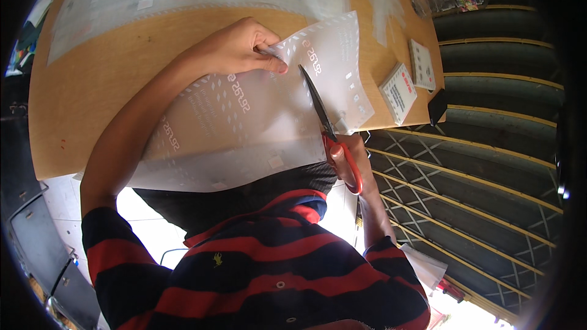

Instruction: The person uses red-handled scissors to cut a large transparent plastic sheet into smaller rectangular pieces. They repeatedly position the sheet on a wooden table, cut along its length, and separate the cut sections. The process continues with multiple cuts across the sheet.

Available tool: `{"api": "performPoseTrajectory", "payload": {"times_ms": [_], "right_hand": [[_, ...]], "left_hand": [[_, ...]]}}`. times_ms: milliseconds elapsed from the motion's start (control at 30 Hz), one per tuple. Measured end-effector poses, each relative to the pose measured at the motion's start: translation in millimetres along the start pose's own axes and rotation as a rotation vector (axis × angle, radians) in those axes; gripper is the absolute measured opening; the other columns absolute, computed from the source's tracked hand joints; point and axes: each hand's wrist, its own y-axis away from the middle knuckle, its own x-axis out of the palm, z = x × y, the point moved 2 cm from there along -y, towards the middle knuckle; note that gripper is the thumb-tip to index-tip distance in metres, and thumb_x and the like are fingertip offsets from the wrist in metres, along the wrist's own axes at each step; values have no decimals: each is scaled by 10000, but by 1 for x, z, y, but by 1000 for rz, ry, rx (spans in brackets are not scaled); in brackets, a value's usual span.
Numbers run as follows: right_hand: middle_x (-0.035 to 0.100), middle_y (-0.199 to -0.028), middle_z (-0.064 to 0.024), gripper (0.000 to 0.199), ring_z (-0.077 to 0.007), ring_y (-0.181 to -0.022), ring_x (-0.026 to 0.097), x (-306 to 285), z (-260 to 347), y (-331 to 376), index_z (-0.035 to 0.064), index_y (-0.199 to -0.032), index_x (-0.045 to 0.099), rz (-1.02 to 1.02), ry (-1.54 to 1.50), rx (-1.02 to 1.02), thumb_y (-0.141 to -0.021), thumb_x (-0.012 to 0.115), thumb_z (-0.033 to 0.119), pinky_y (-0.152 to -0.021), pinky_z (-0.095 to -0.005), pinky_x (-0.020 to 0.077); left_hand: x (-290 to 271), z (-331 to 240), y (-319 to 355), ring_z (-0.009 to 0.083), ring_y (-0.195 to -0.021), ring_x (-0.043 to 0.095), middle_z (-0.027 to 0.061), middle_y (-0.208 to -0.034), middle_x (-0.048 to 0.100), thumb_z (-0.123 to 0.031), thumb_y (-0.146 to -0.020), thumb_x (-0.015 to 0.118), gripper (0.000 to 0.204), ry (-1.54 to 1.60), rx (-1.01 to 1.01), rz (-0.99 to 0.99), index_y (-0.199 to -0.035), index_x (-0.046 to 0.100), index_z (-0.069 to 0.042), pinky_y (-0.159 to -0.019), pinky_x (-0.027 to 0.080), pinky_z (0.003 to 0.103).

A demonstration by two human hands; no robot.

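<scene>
Red-handled scissors (327,124) in right hand (359,151); left hand (246,46) pinching sheet (278,119).

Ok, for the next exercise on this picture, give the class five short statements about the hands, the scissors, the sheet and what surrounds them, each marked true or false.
1. The right hand holds the scissors. True.
2. The scissors' handles are blue. False: the handles are orange-red.
3. The left hand holds the printed sheet. True.
4. The scissors' tips point toward the person's body. False: they point away from it, toward the table.
5. The person's shirt has red and dark stripes. True.
</scene>
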Motion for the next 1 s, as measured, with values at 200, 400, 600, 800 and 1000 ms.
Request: {"api": "performPoseTrajectory", "payload": {"times_ms": [200, 400, 600, 800, 1000], "right_hand": [[412, -478, 9, 835, -86, -426, 432, -8, 12, -2, 31, -608, 476, 54, 45, 58, -778, 348, 838, -385, -249, 305], [419, -479, 7, 844, -99, -387, 431, -7, 21, -11, 22, -645, 483, 45, 15, 7, -777, 336, 842, -371, -241, 313], [414, -459, 9, 828, -87, -376, 424, -10, 33, -14, 30, -605, 477, 77, 5, 77, -787, 346, 828, -359, -227, 307], [403, -451, 15, 835, -75, -389, 421, -12, 21, -12, 28, -575, 472, 47, 57, 85, -767, 379, 835, -362, -222, 309], [403, -467, 14, 835, -72, -389, 421, -16, 27, -14, 35, -592, 462, 95, 41, 73, -763, 358, 845, -361, -227, 307]], "left_hand": [[-3, -9, -1, 65, -645, 558, 43, -757, 677, -197, -794, 763, 276, 15, -16, 39, -948, 692, 21, -567, 412, 240], [-1, -3, -1, 59, -639, 550, 37, -742, 671, -185, -804, 754, 251, 51, 35, 13, -935, 692, 20, -568, 415, 236], [-3, -6, 0, 59, -648, 548, 30, -751, 668, -180, -810, 750, 251, 17, -17, 42, -938, 687, 26, -580, 420, 235], [-4, 3, -4, 55, -646, 543, 18, -745, 662, -183, -822, 741, 249, 34, 4, 47, -948, 686, 25, -574, 415, 233], [-1, -5, -1, 52, -640, 533, 15, -755, 657, -175, -853, 708, 224, 69, 38, 59, -948, 684, 26, -570, 424, 234]]}}
